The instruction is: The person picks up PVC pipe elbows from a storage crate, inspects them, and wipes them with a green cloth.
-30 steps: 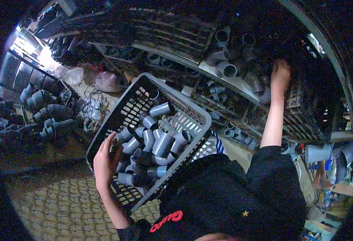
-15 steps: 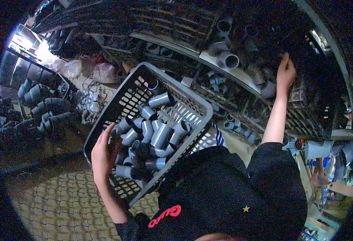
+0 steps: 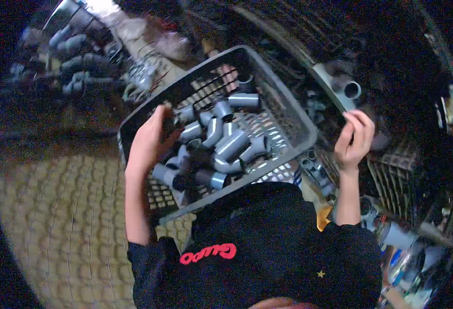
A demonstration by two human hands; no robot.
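Note:
A dark plastic basket (image 3: 311, 139) with slotted walls stands tilted in front of my body. Grey pipe elbows and short fittings (image 3: 231, 144) lie loosely inside it. My left hand (image 3: 152, 136) is over the basket's left side, fingers stretched up and blurred, with no fitting visible in it; its inner side is in shadow. To the right of the basket, my right hand (image 3: 356, 139) is raised near the shelf edge. Its fingers are loosely bent and apart, holding nothing.
More grey fittings (image 3: 85, 64) are piled at the upper left, near clear plastic bags (image 3: 170, 44). A larger grey pipe piece (image 3: 351, 90) sits on the dark shelving at the upper right. Netting covers the tan floor (image 3: 62, 221) at the lower left.
The view has turned, and the basket now appears higher and further right. My right hand has come down and closer to the basket. My left hand remains at the basket's left side.

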